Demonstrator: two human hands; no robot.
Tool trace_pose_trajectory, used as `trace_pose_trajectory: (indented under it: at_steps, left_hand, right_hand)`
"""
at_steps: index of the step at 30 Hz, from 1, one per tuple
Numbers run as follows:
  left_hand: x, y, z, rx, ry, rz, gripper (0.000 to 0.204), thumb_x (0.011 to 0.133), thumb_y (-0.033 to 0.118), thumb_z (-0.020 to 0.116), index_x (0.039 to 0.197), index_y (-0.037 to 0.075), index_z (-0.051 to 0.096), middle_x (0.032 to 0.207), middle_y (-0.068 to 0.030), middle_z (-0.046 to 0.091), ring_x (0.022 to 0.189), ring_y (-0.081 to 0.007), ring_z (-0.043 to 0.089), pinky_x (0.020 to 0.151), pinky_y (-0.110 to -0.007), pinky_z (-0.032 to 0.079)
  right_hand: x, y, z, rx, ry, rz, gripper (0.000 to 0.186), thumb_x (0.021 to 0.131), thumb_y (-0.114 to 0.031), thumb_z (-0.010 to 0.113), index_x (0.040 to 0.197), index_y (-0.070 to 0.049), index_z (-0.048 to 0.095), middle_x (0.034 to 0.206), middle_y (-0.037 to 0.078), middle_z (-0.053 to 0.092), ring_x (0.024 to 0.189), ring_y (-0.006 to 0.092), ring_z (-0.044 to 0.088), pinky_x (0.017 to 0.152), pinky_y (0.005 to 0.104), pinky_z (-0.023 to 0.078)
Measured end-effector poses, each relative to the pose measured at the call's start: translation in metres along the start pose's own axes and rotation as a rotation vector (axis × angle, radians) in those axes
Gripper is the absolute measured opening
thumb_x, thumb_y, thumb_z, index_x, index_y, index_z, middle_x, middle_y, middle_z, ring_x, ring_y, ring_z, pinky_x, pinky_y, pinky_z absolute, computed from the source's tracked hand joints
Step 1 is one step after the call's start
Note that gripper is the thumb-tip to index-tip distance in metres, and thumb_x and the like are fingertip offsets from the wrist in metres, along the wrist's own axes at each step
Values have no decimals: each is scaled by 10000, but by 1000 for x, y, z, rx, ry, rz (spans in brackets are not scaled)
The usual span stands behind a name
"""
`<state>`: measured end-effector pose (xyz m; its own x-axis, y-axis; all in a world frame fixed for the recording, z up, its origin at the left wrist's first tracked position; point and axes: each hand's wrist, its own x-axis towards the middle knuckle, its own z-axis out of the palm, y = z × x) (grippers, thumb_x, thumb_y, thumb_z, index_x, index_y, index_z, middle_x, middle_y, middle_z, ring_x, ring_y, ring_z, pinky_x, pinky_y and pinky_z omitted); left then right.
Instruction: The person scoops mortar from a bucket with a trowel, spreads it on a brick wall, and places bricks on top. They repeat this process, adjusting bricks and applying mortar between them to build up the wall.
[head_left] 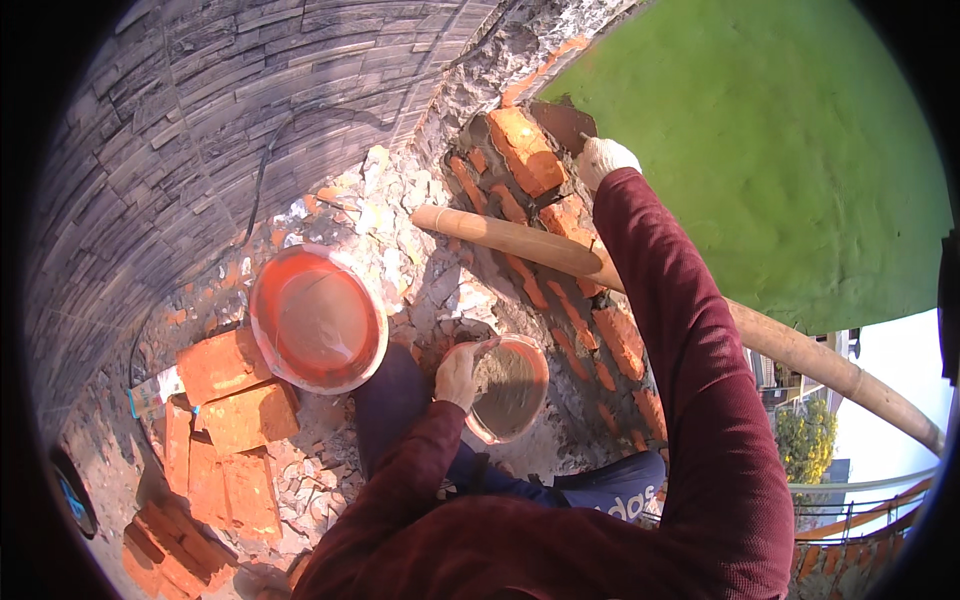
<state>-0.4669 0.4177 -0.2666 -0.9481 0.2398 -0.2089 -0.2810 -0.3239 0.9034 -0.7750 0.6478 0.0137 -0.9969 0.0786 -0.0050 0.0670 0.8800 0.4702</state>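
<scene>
The right hand [607, 160], which looks gloved in white, is closed around a trowel [567, 126], its flat, dark brown blade just beside a rough orange brick [527, 150] on the brickwork; whether blade and brick touch is unclear. The left hand [457, 376] is curled over the near-side rim of a small round bucket [541, 378], fingers toward the grey, grainy mortar [505, 400] inside.

The brickwork [575, 320] shows orange bricks bedded in coarse grey mortar. A smooth, rounded wooden pole [790, 350] passes over it, beneath the right forearm. Left of the bucket stands a wider orange tub [378, 345] with a pale rim and greyish contents. Bricks are piled [245, 415] below it among broken rubble [320, 490].

Pale lettering marks the dark blue trouser leg [590, 490]. Beyond stand a wall clad in narrow grey stone strips [250, 90] and a glossy, uneven green surface [760, 150].
</scene>
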Motion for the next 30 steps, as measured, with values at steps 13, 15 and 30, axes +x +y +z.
trace_pose_trajectory:
  at_steps: [13, 15, 30]
  left_hand:
    - [7, -14, 11, -90, -35, -23, 484, 1155, 295, 370, 1309, -60, 661, 1264, -129, 716, 1194, -204, 649, 1084, -345, 458]
    - [-1, -15, -3, -63, -12, -48, 483, 1155, 294, 367, 1310, -56, 662, 1265, -125, 715, 1197, -202, 647, 1085, -344, 457]
    - [6, -3, -14, -80, 28, -78, 486, 1158, 310, 378, 1309, -50, 668, 1273, -125, 710, 1216, -208, 634, 1097, -342, 445]
  right_hand:
    - [21, 10, -10, -72, -19, 20, 288, 939, -294, 625, 1013, -77, 799, 1012, 211, 773, 964, 411, 748, 825, 489, 603]
    - [13, 4, -25, -88, -4, -45, 295, 941, -301, 630, 999, -65, 797, 987, 218, 770, 951, 411, 749, 821, 485, 603]
    - [-9, -16, -65, -185, -50, -102, 317, 951, -275, 613, 1052, -54, 816, 1065, 204, 787, 953, 362, 777, 828, 445, 624]
